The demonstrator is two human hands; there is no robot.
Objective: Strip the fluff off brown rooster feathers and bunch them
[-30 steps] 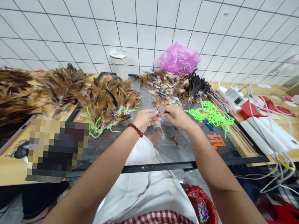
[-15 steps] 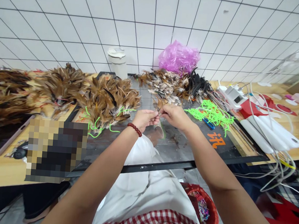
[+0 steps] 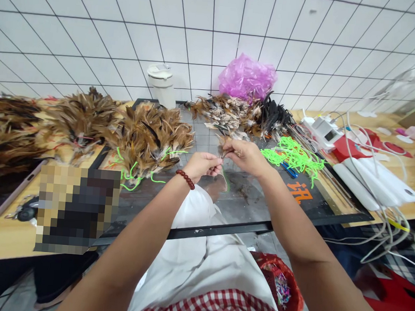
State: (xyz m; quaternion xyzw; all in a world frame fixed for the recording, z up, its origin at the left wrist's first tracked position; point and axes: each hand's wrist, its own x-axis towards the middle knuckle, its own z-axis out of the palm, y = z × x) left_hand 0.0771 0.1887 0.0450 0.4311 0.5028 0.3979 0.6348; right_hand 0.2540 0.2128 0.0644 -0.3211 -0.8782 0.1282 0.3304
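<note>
My left hand point(image 3: 203, 165), with a dark red bead bracelet at the wrist, is closed in a pinch close to the lower end of a small brown feather point(image 3: 223, 143). My right hand point(image 3: 245, 156) pinches the same feather from the other side, its fingers bent around it. Both hands are just above a dark glossy board point(image 3: 246, 211), fingertips almost meeting. Left of them spreads a pile of brown feathers point(image 3: 148, 131) with bright green ties. Bright green cord point(image 3: 293, 155) lies in a tangle to the right. Whether a tie is in my fingers cannot be made out.
Mixed feathers point(image 3: 228, 114) and a pink plastic bag point(image 3: 247, 77) are behind, against the tiled wall. A white lidded cup point(image 3: 162, 85) stands back left. White chargers and cables point(image 3: 373, 185) crowd the right. A red basket point(image 3: 296, 306) sits below the board's edge.
My right hand has moved slightly up and right, parting a little from my left hand. The left hand stays in nearly the same place, still pinching.
</note>
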